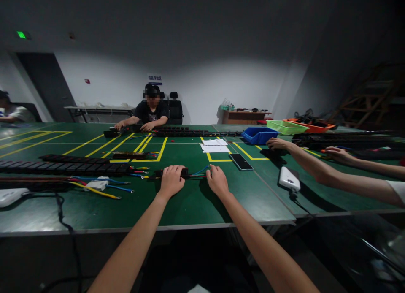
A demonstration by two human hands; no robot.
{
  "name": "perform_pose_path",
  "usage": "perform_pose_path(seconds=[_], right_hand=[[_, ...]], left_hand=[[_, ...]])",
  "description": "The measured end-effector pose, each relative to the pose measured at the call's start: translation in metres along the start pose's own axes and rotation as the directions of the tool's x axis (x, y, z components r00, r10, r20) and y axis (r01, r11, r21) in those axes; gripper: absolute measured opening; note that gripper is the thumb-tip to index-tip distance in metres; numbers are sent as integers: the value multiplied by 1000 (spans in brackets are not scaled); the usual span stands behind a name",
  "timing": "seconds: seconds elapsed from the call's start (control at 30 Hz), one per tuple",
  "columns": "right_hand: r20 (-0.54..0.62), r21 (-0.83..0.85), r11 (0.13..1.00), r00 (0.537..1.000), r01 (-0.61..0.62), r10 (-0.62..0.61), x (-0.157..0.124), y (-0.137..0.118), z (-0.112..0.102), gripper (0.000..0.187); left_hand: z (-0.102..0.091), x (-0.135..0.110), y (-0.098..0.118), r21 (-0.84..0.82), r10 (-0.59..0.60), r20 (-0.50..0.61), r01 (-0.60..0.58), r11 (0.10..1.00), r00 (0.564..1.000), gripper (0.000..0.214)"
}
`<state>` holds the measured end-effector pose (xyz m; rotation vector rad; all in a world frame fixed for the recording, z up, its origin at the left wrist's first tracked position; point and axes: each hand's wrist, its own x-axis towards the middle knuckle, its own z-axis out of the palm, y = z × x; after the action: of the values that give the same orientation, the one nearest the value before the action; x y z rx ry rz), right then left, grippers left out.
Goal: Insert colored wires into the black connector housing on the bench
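My left hand (172,181) lies over a short black cable chain piece (185,172), its fingers curled round the top and far side. Thin blue, green and red wires (198,174) come out of the piece's right end. At the far end of these wires is my right hand (217,180), fingers bent in on them; the exact grip at the fingertips is hard to see. A few wire ends with metal lugs (144,174) lie just left of my left hand, next to a long black cable chain (85,168).
A phone (241,162), white papers (215,145) and a blue bin (259,135) lie ahead to the right. A white device (289,179) with a cord sits nearer. A co-worker's hands (280,144) work at right; another person (152,109) sits opposite. Yellow tape marks the green table (196,208).
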<state>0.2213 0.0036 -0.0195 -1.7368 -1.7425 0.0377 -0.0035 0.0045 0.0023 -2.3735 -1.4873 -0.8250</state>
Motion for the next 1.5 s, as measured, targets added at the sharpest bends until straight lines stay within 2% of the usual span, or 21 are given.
perform_pose_path(seconds=[0.17,0.33,0.4,0.63,0.7,0.9,1.0,1.1,1.27,1.4,1.5], right_hand=[[1,-15,1000,1000,10,-10,-1,-1,-1,48],[65,47,984,983,170,-172,-3,-2,-3,64],[92,54,980,976,192,-196,-4,-3,-3,67],[48,22,1000,999,6,-7,-2,-3,-2,53],[38,19,1000,999,13,-14,-2,-2,-3,51],[12,45,981,982,188,-189,-2,-3,-5,60],[8,8,993,993,114,-114,-2,-5,-5,58],[19,-42,999,1000,9,-8,-1,-5,-4,49],[24,-30,999,999,-28,28,-1,-7,-6,45],[9,23,1000,1000,6,-6,-2,-8,-8,49],[-21,99,985,990,144,-142,-3,-7,-9,56]], left_hand=[[1,0,0,8,-12,5,12,1000,1000,39],[1,0,0,14,0,-16,0,1000,1000,38],[1,0,0,21,-3,-15,3,1000,1000,38],[-2,0,1,6,-14,14,14,1000,1000,39],[-2,0,2,2,-11,12,11,1000,1000,39],[-3,1,2,-14,-18,23,19,1000,1000,39],[-4,2,1,-15,-9,21,10,1000,1000,39],[-4,2,0,-4,3,3,-3,1000,1000,39],[-5,3,-1,2,6,8,-6,1000,1000,39],[-6,3,1,4,-1,13,1,1000,1000,38],[-5,2,1,7,-3,3,3,1000,1000,38]])
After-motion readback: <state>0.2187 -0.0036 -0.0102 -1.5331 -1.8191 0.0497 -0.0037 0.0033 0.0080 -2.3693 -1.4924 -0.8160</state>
